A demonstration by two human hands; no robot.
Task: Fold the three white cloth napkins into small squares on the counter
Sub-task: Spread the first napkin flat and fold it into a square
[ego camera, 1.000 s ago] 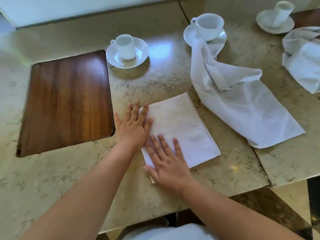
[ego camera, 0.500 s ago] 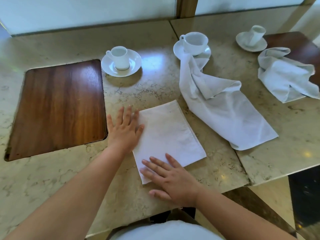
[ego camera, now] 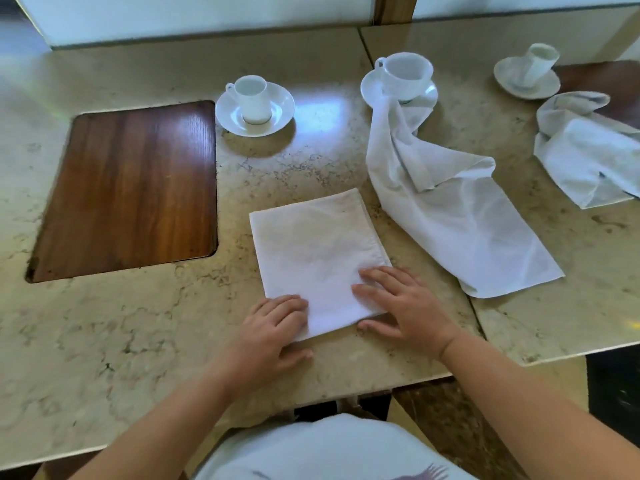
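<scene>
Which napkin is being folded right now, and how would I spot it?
Start at the dark wood panel set into the marble counter; just right of it lies a flat white rectangle, the folded napkin. Both hands rest on its near edge. The other two napkins lie loose and rumpled farther right.

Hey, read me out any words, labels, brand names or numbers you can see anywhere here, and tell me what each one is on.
No readable text anywhere.
Folded napkin, loose napkin, crumpled napkin: plain white, no lettering.
Cups and saucers: plain white, no visible marks.
Wood inset and counter: no text.
Shirt: a dark purple printed mark at the bottom edge, cut off, not legible.
</scene>
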